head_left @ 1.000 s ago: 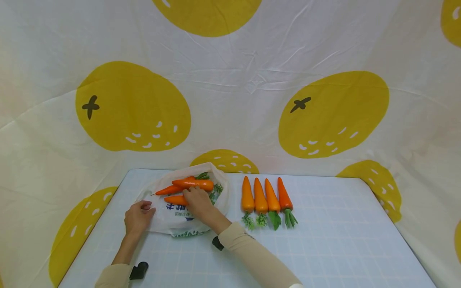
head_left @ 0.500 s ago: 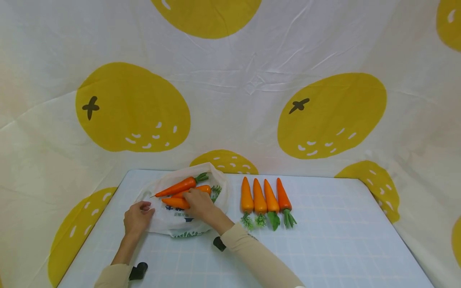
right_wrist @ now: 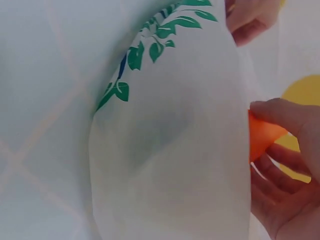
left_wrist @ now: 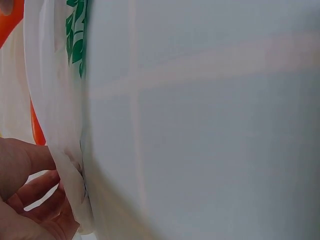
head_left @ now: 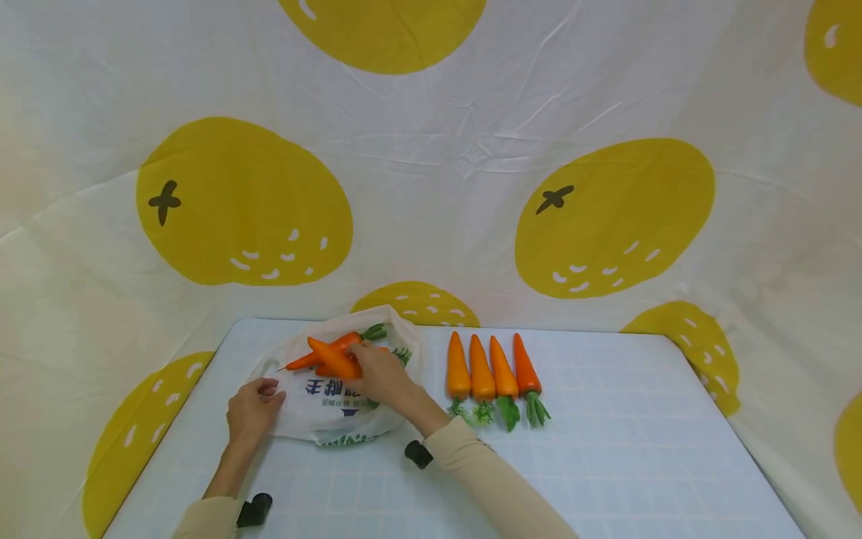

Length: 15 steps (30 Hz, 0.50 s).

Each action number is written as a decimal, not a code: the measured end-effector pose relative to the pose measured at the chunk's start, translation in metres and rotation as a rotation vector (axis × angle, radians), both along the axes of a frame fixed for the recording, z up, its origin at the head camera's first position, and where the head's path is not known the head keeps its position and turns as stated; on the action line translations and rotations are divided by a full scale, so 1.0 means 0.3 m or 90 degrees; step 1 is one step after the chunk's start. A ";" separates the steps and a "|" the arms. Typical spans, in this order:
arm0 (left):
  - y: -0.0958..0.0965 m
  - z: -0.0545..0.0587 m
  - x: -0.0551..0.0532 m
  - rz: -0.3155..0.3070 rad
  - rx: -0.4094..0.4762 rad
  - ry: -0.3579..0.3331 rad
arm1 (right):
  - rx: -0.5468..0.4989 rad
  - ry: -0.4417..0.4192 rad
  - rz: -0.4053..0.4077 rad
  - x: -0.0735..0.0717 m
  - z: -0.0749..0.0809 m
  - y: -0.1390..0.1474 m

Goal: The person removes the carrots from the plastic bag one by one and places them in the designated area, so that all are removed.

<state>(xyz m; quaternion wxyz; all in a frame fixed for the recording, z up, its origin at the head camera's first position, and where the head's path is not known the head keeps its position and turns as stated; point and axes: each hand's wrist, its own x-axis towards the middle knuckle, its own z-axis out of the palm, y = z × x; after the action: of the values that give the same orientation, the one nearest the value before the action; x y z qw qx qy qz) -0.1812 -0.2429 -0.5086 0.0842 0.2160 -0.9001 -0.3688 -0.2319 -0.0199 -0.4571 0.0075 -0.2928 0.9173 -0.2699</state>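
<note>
A white plastic bag (head_left: 289, 419) with printed lettering and green leaves lies at the table's left, its mouth spread. My left hand (head_left: 252, 412) pinches the left part of its rim; in the left wrist view the thumb and fingers (left_wrist: 37, 192) are on either side of the plastic. My right hand (head_left: 384, 374) grips an orange carrot (head_left: 330, 358) by its thick end, tip tilted up, over the bag's mouth. Beneath it a red-orange carrot (head_left: 349, 339) with green stems lies on the bag, and another carrot (head_left: 323, 370) is partly covered. In the right wrist view the bag hides most of the held carrot (right_wrist: 262, 134).
Several carrots stand in a row right of the bag, among them an orange carrot (head_left: 459, 370) and a redder carrot (head_left: 526, 367), with leafy ends toward me. A white cloth (head_left: 431, 187) with yellow fruit prints hangs behind the pale blue table (head_left: 606, 449).
The right hand shifts from the carrots lying on the bag to lifting one, whose tip has swung upward. The carrots beneath have shifted a little. The left hand stays at the bag's rim.
</note>
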 end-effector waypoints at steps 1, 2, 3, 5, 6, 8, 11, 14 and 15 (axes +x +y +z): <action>0.000 0.001 0.000 0.000 0.000 0.000 | -0.017 0.004 0.001 0.000 0.006 0.007; 0.001 0.001 0.000 -0.001 0.001 0.000 | -0.031 0.008 0.001 0.001 0.012 0.014; 0.001 0.002 0.000 -0.001 0.001 0.000 | -0.044 0.009 0.000 0.001 0.017 0.023; 0.003 0.004 0.000 -0.001 0.003 -0.001 | -0.085 -0.007 0.001 0.000 0.028 0.038; 0.003 0.005 0.000 -0.001 0.003 -0.002 | -0.106 -0.019 0.001 -0.002 0.032 0.046; 0.004 0.005 0.000 0.001 0.003 -0.003 | -0.153 -0.051 -0.002 -0.005 0.037 0.060; 0.004 0.002 -0.002 0.003 0.003 -0.004 | -0.228 -0.101 -0.015 -0.010 0.047 0.076; 0.003 -0.002 -0.005 0.003 0.003 -0.002 | -0.289 -0.132 -0.037 -0.013 0.056 0.089; 0.003 -0.003 -0.006 0.002 0.003 -0.001 | -0.306 -0.142 -0.047 -0.013 0.061 0.094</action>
<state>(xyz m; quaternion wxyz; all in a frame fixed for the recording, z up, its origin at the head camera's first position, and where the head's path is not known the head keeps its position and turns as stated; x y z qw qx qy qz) -0.1829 -0.2421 -0.5095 0.0835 0.2182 -0.8989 -0.3707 -0.2358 0.0085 -0.4389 0.0288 -0.2209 0.8305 -0.5105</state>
